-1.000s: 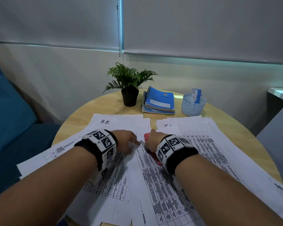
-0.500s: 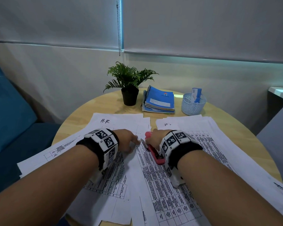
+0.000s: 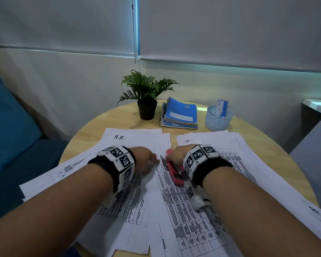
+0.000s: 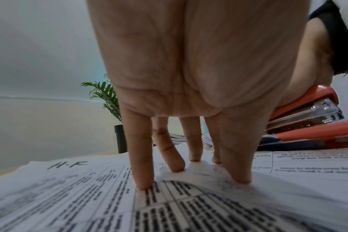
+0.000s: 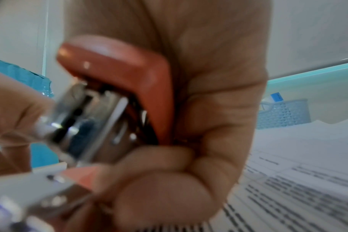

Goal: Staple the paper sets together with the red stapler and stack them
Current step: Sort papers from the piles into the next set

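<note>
Printed paper sheets lie spread over the round wooden table. My right hand grips the red stapler at the top corner of the middle paper set; the right wrist view shows its red top and metal magazine inside my curled fingers. My left hand rests just left of it, fingertips pressing straight down on a sheet marked "H-R". The stapler shows at the right of the left wrist view. The stapler's mouth is hidden by my hand.
At the table's far side stand a small potted plant, a stack of blue spiral notebooks and a pale blue mesh basket. A blue sofa is at the left. Papers overhang the near table edge.
My right wrist has shifted slightly right and the stapler's rear end has come into view beside it. The left hand has stayed pressing on the papers.
</note>
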`<state>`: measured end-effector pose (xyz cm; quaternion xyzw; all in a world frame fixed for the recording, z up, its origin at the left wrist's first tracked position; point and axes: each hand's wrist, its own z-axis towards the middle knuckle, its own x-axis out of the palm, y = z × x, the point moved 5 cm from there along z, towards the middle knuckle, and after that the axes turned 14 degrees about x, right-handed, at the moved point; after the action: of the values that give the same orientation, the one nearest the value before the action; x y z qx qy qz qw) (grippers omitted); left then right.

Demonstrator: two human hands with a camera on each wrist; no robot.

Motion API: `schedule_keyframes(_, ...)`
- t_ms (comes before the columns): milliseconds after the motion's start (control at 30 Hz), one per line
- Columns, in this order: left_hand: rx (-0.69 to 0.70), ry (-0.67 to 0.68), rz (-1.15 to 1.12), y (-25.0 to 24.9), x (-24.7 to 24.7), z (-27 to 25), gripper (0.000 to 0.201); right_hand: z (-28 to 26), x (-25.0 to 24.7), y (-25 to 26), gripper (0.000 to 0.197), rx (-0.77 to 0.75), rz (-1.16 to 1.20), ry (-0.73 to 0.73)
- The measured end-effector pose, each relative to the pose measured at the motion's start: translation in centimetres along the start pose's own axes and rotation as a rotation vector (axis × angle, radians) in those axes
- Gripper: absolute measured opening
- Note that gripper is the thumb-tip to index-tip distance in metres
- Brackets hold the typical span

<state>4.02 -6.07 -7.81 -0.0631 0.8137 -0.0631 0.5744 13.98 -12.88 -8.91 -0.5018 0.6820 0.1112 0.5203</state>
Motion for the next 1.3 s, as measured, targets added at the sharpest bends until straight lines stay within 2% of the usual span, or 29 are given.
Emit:
schedule_keyframes(67,0.003,0.002,0.007,0.1,0.1,0.1,0.049,-0.6,0.3,-0.8,0.013,0.015,0.117,-0.046)
schedule_keyframes(167,-0.026,-0.034,-0.039,0.3,-0.4,0.1,0.044,-1.7,2.3,-3.6,0.035,0.123,0.24,-0.037)
schedule_keyframes(233,-0.069,-0.056,-0.073,0.5,-0.8,0.2,0.04,-2.2,3.3,-5.5,0.039,0.155,0.248,-0.017)
schedule_keyframes(367,-0.25,-0.072,-0.006,1.2,-0.9,0.1,0.056,-3.7,4.6,-9.3,0.039,0.302,0.174,-0.052)
schedule_keyframes(467,-0.283,-0.027,0.004,1.4,-1.2,0.3,0.066,-3.8,6.2,-11.6,0.044,0.429,0.222,-0.091)
schedule_keyframes(567,-0.286,-0.026,-0.052,1.2,-1.7,0.3,0.063,-4.3,6.1,-13.1,0.051,0.577,0.456,-0.088)
schedule_keyframes(633,-0.3,-0.041,-0.055,1.1,-1.8,0.3,0.06,-4.9,4.7,-13.6,0.061,0.658,0.631,-0.204)
schedule_keyframes(667,-0.309,-0.044,-0.067,1.0,-1.8,0.3,0.06,-4.9,3.8,-13.3,0.059,0.643,0.704,-0.265)
schedule_keyframes(733,-0.318,-0.049,-0.125,1.0,-1.5,0.2,0.063,-4.5,2.6,-11.5,0.046,0.514,0.852,-0.268)
schedule_keyframes(833,-0.29,-0.1,-0.181,0.4,-1.3,-0.1,0.068,-4.0,1.9,-7.2,0.033,0.299,1.007,-0.125)
schedule_keyframes(900,-0.239,-0.151,-0.158,-0.1,-1.6,-0.3,0.058,-3.8,1.7,-4.8,0.029,0.242,1.068,-0.05)
schedule_keyframes(1033,-0.141,-0.343,-0.256,-0.5,-2.7,-1.1,0.029,-3.3,1.4,-2.9,0.016,0.278,1.247,0.013)
schedule_keyframes(1133,-0.065,-0.42,-0.367,-0.6,-2.6,-1.7,0.02,-3.5,1.2,-2.5,0.008,0.282,1.467,0.049)
schedule_keyframes(1300,-0.016,-0.513,-0.459,-0.5,-2.4,-2.3,0.015,-3.4,1.8,-1.9,0.007,0.295,1.632,0.18)
